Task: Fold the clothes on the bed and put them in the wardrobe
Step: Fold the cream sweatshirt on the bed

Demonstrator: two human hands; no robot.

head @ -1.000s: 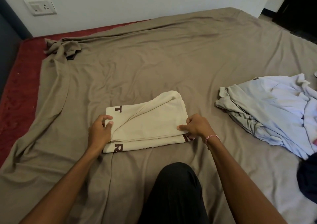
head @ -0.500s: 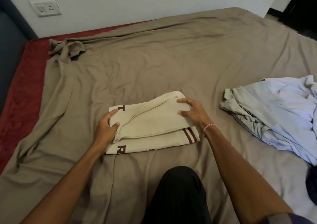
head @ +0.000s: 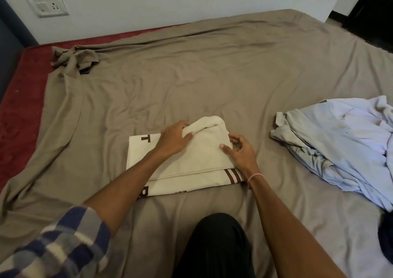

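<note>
Cream garment (head: pixel 191 160) lies in left grip (head: pixel 173 139); right grip (head: pixel 240 152) seemingly touches its edge.

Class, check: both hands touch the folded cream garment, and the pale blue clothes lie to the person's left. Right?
Wrong side: the head view shows the pale blue clothes to the person's right. The left hand and right hand do touch the folded cream garment.
</note>
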